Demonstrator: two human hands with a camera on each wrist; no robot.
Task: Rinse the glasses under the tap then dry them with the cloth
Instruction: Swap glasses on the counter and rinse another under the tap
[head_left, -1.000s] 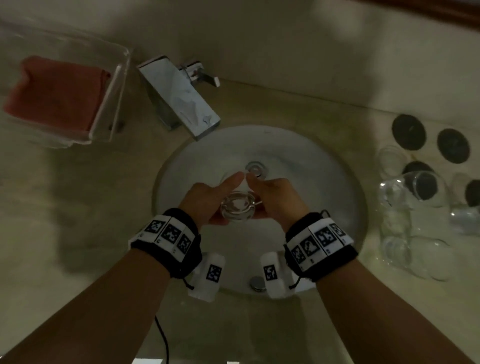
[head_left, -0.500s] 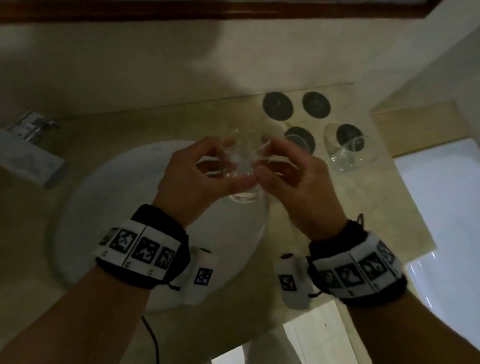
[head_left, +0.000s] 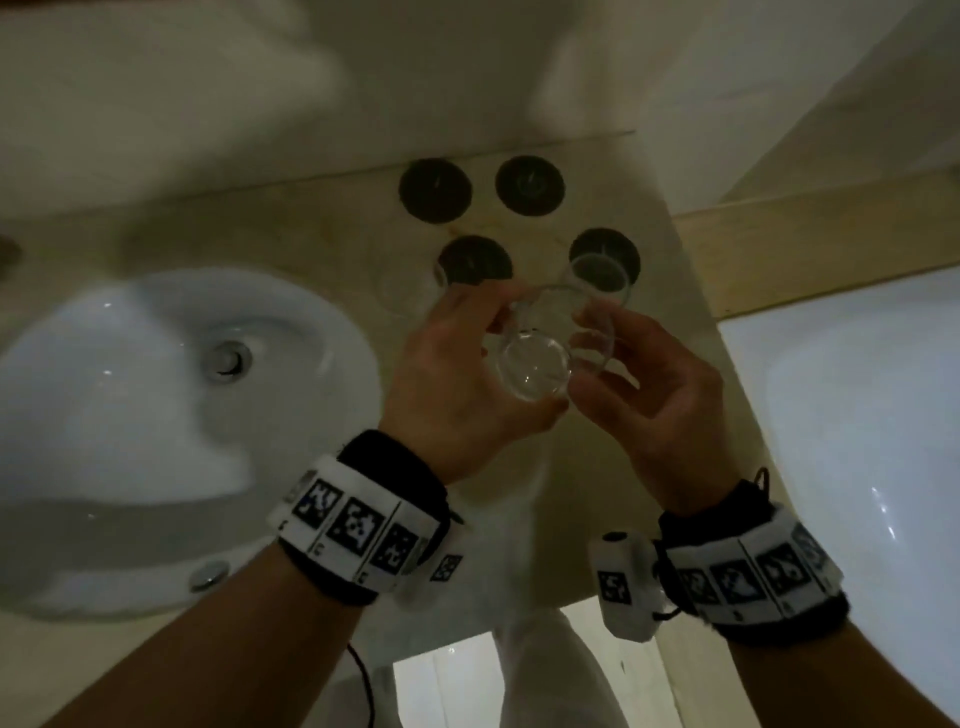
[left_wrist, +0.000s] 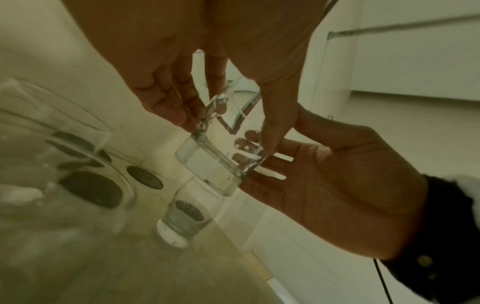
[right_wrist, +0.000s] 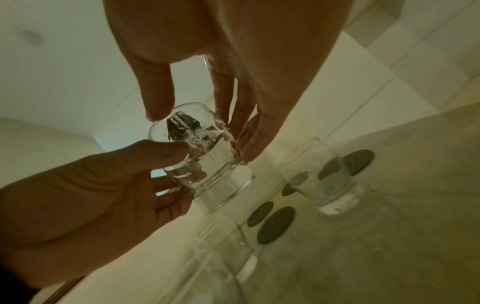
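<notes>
A clear drinking glass (head_left: 535, 364) is held tilted above the counter, to the right of the sink, with both hands on it. My left hand (head_left: 447, 384) grips its left side with thumb and fingers. My right hand (head_left: 644, 395) holds its right side near the rim. In the left wrist view the glass (left_wrist: 215, 164) is wet, pinched by the left hand (left_wrist: 166, 96), with the right hand (left_wrist: 324, 174) behind it. In the right wrist view the right hand (right_wrist: 233, 61) and the left hand (right_wrist: 91, 185) both clasp the glass (right_wrist: 218, 174). Neither cloth nor tap is in view.
The white sink (head_left: 130, 415) with its drain (head_left: 228, 358) lies to the left. Several black coasters (head_left: 435, 189) sit at the back of the counter. One glass (head_left: 602, 275) stands there, another glass (head_left: 410, 286) further left. A white bathtub (head_left: 857, 389) borders the right.
Both hands have carried the glass from over the sink basin to the right, above the counter near the coasters. My view has swung right with them.
</notes>
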